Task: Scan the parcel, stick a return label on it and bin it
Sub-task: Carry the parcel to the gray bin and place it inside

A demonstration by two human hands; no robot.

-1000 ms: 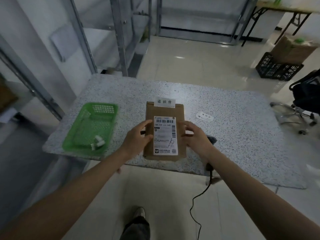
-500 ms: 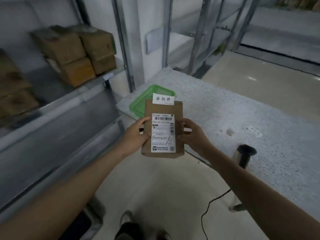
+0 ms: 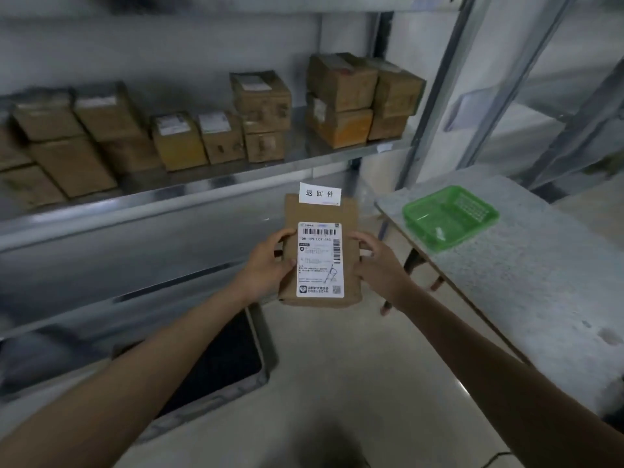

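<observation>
I hold the parcel [image 3: 320,248] at centre, my left hand [image 3: 266,265] and right hand [image 3: 378,265] clamped on its sides, return label [image 3: 320,193] on top. Metal shelf [image 3: 152,204] with boxes [image 3: 263,113] at ten o'clock, speckled table [image 3: 540,285] with green basket [image 3: 449,216] at three, dark bin [image 3: 216,363] at seven.

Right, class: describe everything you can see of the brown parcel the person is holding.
The brown parcel is a flat, upright rectangular packet that looks like kraft paper or card. A white shipping label with barcodes covers its front, and a small white return label overhangs its top edge. The left hand and right hand grip its sides, holding it in the air above the floor, before the shelf.
</observation>
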